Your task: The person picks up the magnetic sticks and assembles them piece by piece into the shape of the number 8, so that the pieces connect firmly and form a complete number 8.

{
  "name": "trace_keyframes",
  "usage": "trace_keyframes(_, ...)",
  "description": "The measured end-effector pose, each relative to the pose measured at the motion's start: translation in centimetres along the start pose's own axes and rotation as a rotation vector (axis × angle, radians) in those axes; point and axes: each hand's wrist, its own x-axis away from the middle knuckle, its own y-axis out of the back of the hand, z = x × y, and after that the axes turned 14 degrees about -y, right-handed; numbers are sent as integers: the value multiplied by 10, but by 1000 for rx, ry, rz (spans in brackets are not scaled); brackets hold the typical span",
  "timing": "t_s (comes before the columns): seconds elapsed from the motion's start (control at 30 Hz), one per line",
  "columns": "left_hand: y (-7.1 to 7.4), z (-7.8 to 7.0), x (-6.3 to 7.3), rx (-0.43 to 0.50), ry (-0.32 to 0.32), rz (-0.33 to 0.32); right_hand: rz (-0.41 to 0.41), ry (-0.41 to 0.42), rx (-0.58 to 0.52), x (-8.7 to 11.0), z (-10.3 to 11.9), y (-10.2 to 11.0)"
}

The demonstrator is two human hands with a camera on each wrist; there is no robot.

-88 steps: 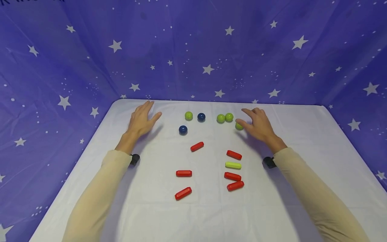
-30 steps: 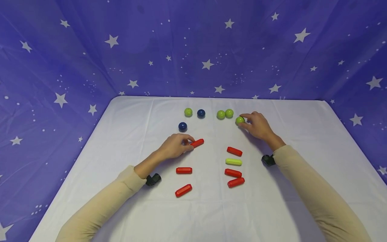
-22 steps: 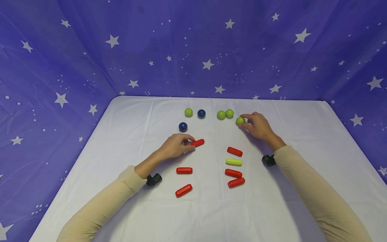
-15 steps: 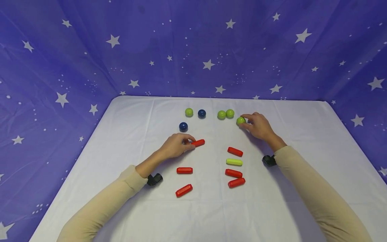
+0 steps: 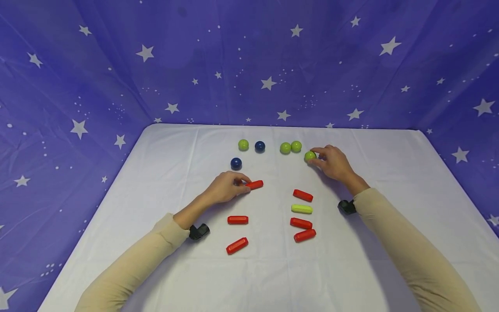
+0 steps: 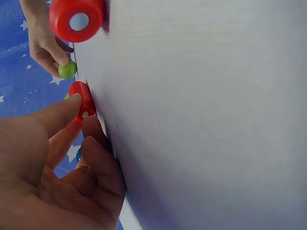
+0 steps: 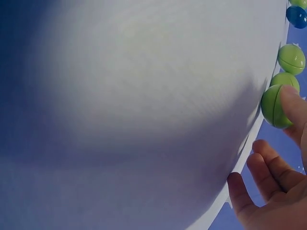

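Note:
In the head view my left hand [image 5: 226,187] pinches the left end of a red rod [image 5: 255,185] between thumb and fingers. In the left wrist view, the thumb lies against that rod [image 6: 82,99], close to the white cloth; its other fingers are curled below. My right hand [image 5: 333,164] holds a green ball [image 5: 309,156] between thumb and forefinger, near the table's far side. In the right wrist view, the thumb presses on the green ball [image 7: 273,108], which has a seam round it, while the remaining fingers are loosely bent.
Two green balls [image 5: 286,148] touch left of my right hand. Another green ball [image 5: 243,144] and two blue balls [image 5: 236,163] lie farther left. Red rods [image 5: 238,220] and a yellow-green rod [image 5: 302,209] lie nearer on the white-covered table [image 5: 187,277]. A starry curtain [image 5: 218,52] surrounds it.
From the far left, my left hand has come right and nearer, and now grips the red rod. My right thumb and forefinger have closed on the green ball. Over the last second, hardly anything moves.

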Motion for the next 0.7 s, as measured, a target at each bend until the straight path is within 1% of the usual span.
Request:
trace_keyframes(0.2,-1,0,-2,17,4,9,-19,11,-21,4,-2,1)
trace_keyframes(0.33,-1,-1,-2,23,3,8,-28,54,-40,7,1,4)
trace_keyframes(0.53,0,0,-1,18,3,2,-16,153,-123,14,20,10)
trace_keyframes(0.7,-1,1,0,15,3,-2,41,163,-168,26,39,7)
